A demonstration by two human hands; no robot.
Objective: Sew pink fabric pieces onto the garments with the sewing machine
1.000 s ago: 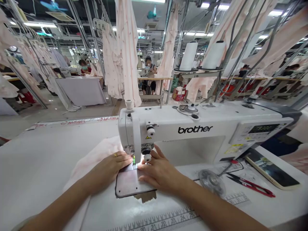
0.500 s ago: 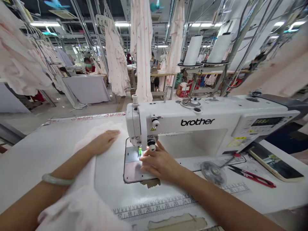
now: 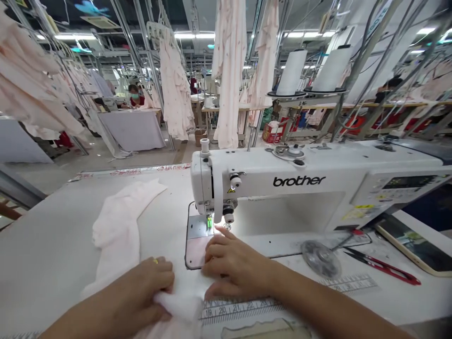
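Where left grip [image 3: 153, 285] pinches fabric [image 3: 181, 307], soft folds, pale pink

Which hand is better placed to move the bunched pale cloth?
Probably the left hand: it holds the bunched cloth, while the right hand lies by the metal plate, holding none that shows.

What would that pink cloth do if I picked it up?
The pale pink cloth would probably flop, since it bunches softly at the left hand. It may feel light, as it looks thin on the white table.

bunched pale cloth [image 3: 181, 308] blurred, cut off below; phone [image 3: 411, 242] cut off at right
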